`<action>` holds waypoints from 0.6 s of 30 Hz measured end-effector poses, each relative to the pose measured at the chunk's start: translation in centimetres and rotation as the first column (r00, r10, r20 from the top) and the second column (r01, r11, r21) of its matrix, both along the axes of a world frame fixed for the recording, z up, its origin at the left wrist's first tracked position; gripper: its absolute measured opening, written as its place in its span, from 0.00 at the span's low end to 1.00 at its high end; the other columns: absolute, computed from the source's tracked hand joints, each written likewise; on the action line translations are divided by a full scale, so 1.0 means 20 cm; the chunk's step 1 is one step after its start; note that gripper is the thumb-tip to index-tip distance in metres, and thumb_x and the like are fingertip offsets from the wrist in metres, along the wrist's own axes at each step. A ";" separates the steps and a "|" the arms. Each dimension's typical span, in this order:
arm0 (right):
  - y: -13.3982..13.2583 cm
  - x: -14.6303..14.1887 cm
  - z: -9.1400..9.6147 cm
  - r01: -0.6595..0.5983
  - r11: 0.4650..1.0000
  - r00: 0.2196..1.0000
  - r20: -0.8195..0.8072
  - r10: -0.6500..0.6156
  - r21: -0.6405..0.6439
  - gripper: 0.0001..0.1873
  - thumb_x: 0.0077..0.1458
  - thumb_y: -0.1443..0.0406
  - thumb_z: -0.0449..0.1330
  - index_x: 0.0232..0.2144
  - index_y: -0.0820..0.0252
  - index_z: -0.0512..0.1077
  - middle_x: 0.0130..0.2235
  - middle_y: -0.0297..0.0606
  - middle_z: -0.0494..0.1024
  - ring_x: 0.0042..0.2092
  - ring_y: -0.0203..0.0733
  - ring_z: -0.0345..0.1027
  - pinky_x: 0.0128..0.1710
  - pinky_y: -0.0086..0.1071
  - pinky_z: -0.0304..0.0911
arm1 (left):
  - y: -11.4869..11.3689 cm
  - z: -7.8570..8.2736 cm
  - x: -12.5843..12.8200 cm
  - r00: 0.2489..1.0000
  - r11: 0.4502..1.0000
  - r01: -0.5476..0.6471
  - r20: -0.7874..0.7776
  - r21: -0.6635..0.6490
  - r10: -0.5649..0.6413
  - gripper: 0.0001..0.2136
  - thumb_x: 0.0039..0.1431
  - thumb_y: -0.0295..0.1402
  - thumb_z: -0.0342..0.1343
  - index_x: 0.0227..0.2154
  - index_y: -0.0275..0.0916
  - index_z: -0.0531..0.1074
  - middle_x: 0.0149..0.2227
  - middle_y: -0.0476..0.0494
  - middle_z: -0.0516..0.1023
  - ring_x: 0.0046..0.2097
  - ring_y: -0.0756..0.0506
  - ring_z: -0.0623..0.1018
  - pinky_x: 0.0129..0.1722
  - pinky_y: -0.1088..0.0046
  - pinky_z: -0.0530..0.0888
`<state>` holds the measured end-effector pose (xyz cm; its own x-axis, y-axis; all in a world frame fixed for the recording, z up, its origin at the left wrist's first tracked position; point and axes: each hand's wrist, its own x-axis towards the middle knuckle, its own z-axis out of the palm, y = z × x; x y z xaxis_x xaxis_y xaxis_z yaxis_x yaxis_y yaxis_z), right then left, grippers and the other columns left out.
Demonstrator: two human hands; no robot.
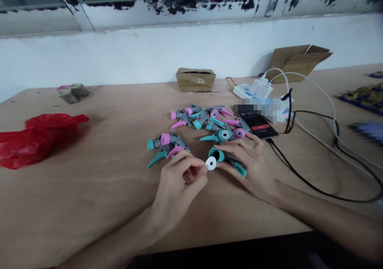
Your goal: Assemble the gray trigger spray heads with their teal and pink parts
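My left hand (181, 177) pinches a small white ring-shaped washer (211, 163) between thumb and forefinger, right at the open teal cap of a spray trigger head (223, 158). My right hand (249, 163) is wrapped round that teal and grey trigger head, holding it just above the wooden table (104, 189). Beyond the hands lies a pile of several pink, teal and grey trigger heads (209, 121). Another trigger head pair (166, 145) lies just left of the washer.
A phone (259, 126) showing a timer lies right of the pile, beside a white power strip (257, 91) with cables trailing right. A red plastic bag (36, 137) sits far left. Small cardboard boxes (196, 79) stand along the wall.
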<state>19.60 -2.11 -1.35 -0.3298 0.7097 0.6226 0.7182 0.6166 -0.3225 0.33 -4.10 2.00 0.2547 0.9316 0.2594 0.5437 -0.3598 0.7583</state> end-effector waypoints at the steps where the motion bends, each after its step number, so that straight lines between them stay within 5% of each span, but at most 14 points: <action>1: 0.00 0.00 0.00 -0.033 0.999 0.999 -0.025 0.032 -0.011 0.13 0.54 0.58 0.57 0.41 0.54 0.68 0.36 0.34 0.77 0.40 0.39 0.70 0.55 0.46 0.40 | 0.00 -0.01 0.00 0.999 0.998 0.025 0.046 -0.057 -0.022 0.06 0.57 0.29 0.51 0.27 0.38 0.70 0.29 0.51 0.66 0.28 0.53 0.67 0.23 0.80 0.64; 5: -0.02 -0.02 0.00 -0.137 0.989 0.987 -0.092 0.132 -0.049 0.13 0.53 0.58 0.58 0.41 0.54 0.67 0.37 0.33 0.77 0.41 0.39 0.70 0.56 0.47 0.39 | 0.02 -0.05 0.00 0.993 0.985 0.024 0.117 -0.173 -0.003 0.09 0.60 0.34 0.49 0.27 0.38 0.69 0.26 0.51 0.65 0.27 0.53 0.65 0.23 0.78 0.62; 18: -0.02 -0.01 -0.02 -0.192 0.979 0.976 -0.121 0.184 -0.066 0.14 0.51 0.58 0.59 0.41 0.52 0.67 0.37 0.32 0.77 0.40 0.38 0.70 0.55 0.46 0.41 | 0.02 -0.08 0.01 0.999 0.985 0.011 0.034 -0.174 -0.005 0.09 0.55 0.36 0.54 0.25 0.38 0.64 0.24 0.52 0.61 0.26 0.53 0.62 0.23 0.78 0.59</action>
